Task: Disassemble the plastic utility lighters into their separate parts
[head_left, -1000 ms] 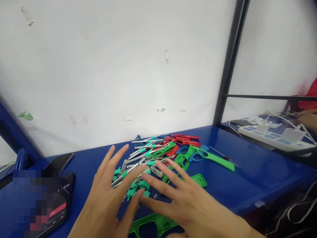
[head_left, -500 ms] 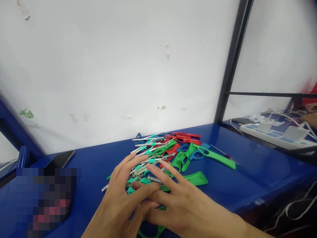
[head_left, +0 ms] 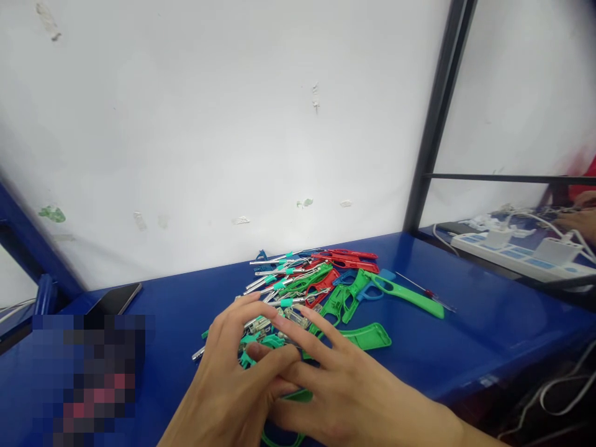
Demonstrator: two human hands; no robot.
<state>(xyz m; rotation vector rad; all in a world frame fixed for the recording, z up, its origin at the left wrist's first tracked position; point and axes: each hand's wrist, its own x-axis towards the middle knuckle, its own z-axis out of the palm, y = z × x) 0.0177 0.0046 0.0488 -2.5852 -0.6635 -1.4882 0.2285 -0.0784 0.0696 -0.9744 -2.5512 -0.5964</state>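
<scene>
My left hand (head_left: 237, 366) and my right hand (head_left: 330, 379) meet at the bottom centre, their fingers overlapping and touching. The fingers of both are bent and partly spread, with no object visible in them. Just beyond them lies a pile of metal rods with teal pieces (head_left: 286, 303), wires and small clear parts. Red plastic shells (head_left: 349, 256) lie at the back of the pile. To its right are green handle shells (head_left: 412, 297) and a blue piece (head_left: 372, 290). Another green shell (head_left: 372, 336) lies beside my right fingers. A green ring-shaped part is partly hidden beneath my hands.
The blue table (head_left: 465, 335) meets a white wall. A phone (head_left: 114, 301) and a pixelated dark object lie at the left. A thin screwdriver (head_left: 426, 290) rests at the right. Behind a dark post are a white power strip (head_left: 516, 254) and another person's hand (head_left: 580, 217).
My left fingertips have drawn closer to my right fingers, and the index fingers now touch or overlap. The pile has not visibly moved.
</scene>
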